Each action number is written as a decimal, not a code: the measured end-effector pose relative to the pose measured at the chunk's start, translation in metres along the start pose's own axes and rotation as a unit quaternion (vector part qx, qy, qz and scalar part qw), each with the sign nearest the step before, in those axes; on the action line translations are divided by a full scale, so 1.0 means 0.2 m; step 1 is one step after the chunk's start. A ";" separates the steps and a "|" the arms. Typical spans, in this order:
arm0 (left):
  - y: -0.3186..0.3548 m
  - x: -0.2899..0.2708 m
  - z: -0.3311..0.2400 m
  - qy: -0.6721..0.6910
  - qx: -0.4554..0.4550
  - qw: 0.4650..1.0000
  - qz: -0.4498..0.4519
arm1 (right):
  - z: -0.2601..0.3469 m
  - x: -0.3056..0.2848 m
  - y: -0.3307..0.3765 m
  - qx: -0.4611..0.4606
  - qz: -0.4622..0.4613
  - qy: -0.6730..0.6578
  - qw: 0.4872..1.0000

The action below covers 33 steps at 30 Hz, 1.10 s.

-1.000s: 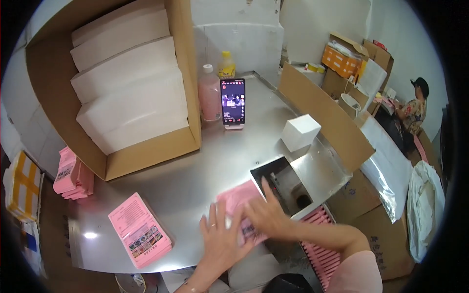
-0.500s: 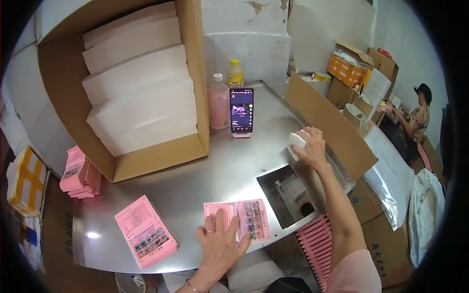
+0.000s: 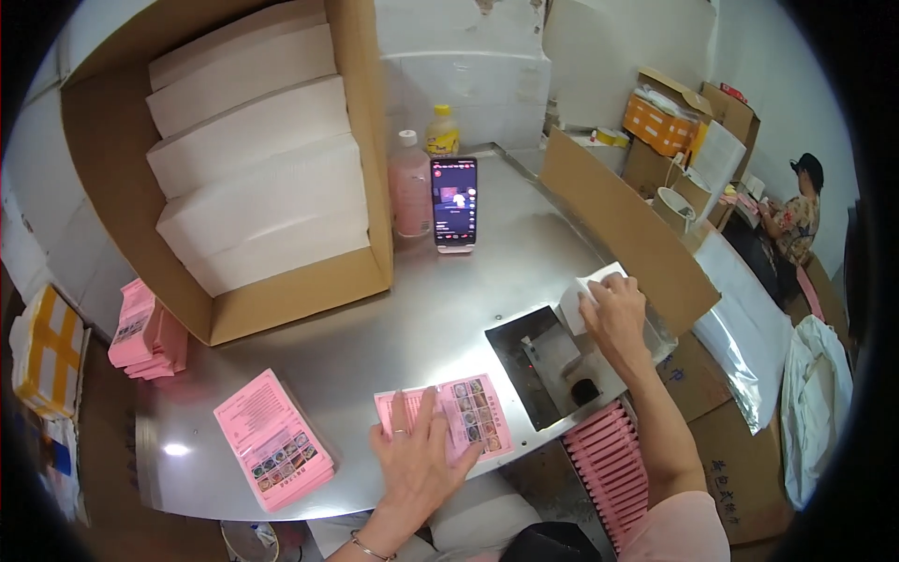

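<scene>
My left hand (image 3: 421,459) lies with spread fingers across a pink printed packet (image 3: 476,412) near the table's front edge, pressing it to the metal. My right hand (image 3: 616,318) grips a small white wad of folded paper (image 3: 574,304) by its upper end, beside the far right corner of a rectangular opening (image 3: 524,375) in the tabletop. The underside of that wad is partly hidden by the fingers. To the left of my left hand lies a neat stack of pink printed packets (image 3: 273,440).
A big cardboard box (image 3: 300,300) with white paper stacks (image 3: 272,215) stands at the left. Behind are a phone on a stand (image 3: 454,201), a pink bottle (image 3: 410,192) and a yellow bottle (image 3: 443,136). A cardboard flap (image 3: 637,225) borders the right; pink packets (image 3: 609,459) stand in a row below. Another person (image 3: 796,215) sits far right.
My right hand has moved slightly right and nearer with the white wad, which is now tilted more upright. My left hand stays on the pink packet. The whole view has shifted slightly.
</scene>
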<state>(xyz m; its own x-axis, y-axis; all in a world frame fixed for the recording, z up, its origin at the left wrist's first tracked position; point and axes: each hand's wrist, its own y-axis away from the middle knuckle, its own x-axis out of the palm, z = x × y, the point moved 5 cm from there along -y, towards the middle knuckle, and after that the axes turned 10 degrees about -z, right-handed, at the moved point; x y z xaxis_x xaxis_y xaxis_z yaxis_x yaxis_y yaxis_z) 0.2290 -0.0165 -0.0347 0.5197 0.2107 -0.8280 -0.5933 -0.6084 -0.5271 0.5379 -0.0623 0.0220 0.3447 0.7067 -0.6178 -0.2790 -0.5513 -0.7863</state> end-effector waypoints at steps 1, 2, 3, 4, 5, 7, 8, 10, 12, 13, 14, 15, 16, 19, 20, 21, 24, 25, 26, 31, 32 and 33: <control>0.00 -0.02 -0.02 0.007 0.006 1.000 0.002 | -0.02 0.02 0.01 0.023 0.031 -0.003 0.999; -0.01 -0.04 -0.03 0.020 0.002 1.000 0.016 | -0.03 0.01 0.00 0.027 0.024 -0.023 0.999; -0.01 -0.06 -0.04 0.034 -0.002 0.999 0.030 | -0.04 0.01 -0.02 0.031 0.026 -0.013 0.999; -0.01 -0.07 -0.04 0.041 0.003 0.999 0.034 | -0.05 0.02 -0.04 0.045 0.052 -0.031 0.997; -0.01 -0.09 -0.04 0.038 0.010 0.999 0.033 | -0.05 0.03 -0.05 0.059 0.077 -0.052 0.994; -0.02 -0.09 -0.05 0.039 0.020 0.998 0.035 | -0.06 0.01 -0.04 0.065 0.062 -0.070 0.993; -0.03 -0.09 -0.06 0.038 0.016 0.998 0.042 | -0.06 0.00 -0.04 0.051 0.057 -0.065 0.995; -0.03 -0.07 -0.06 0.036 0.011 0.998 0.047 | -0.09 0.00 -0.02 0.037 0.052 -0.061 0.996; -0.02 0.00 -0.08 0.099 -0.010 0.993 0.055 | -0.13 -0.02 0.01 0.024 -0.026 -0.094 0.995; -0.01 0.05 -0.09 0.097 -0.011 0.994 0.051 | -0.11 -0.03 0.02 0.021 -0.030 -0.096 0.995; 0.00 0.06 -0.11 0.116 0.053 0.992 0.015 | -0.02 -0.05 0.04 -0.022 -0.049 -0.099 0.994; 0.01 0.05 -0.12 0.132 0.117 0.984 -0.020 | 0.08 -0.08 0.07 -0.065 -0.069 -0.102 0.990; 0.03 0.04 -0.10 0.172 0.101 0.980 -0.013 | 0.27 -0.12 0.15 -0.147 -0.041 -0.165 0.974; 0.00 -0.02 0.00 0.161 0.013 0.987 0.018 | 0.77 -0.34 0.44 -0.247 0.272 -0.381 0.848; -0.02 -0.06 0.00 0.163 0.018 0.986 0.013 | 0.78 -0.44 0.67 -0.352 0.088 -0.377 0.852; -0.03 -0.10 -0.02 0.144 0.040 0.989 0.017 | 0.78 -0.39 0.65 -0.351 0.084 -0.375 0.854; -0.02 -0.07 -0.10 0.148 0.047 0.987 0.028 | 0.75 -0.07 0.55 -0.297 0.197 -0.214 0.910; -0.02 -0.05 -0.12 0.180 0.040 0.982 0.027 | 0.77 0.00 0.53 -0.297 0.195 -0.215 0.910; -0.03 -0.02 -0.12 0.149 0.039 0.988 0.012 | 0.78 0.06 0.47 -0.252 0.170 -0.213 0.929; 0.11 -0.15 0.09 0.194 0.011 0.980 0.042 | 0.45 0.18 0.44 -0.094 0.149 -0.289 0.941; 0.16 -0.17 0.10 0.183 0.043 0.982 0.024 | 0.38 0.20 0.45 -0.040 0.133 -0.262 0.955; 0.17 -0.16 0.11 0.186 0.041 0.981 0.028 | 0.31 0.23 0.46 -0.018 0.227 -0.212 0.950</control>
<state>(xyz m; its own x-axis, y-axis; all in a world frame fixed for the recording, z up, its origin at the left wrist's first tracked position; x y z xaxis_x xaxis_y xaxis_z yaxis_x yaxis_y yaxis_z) 0.1784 -0.0271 -0.0309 0.6642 -0.1243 -0.7371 -0.6668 -0.5443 -0.5091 0.4732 -0.0538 -0.0780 -0.1989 0.5030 -0.8411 -0.2801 -0.8516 -0.4431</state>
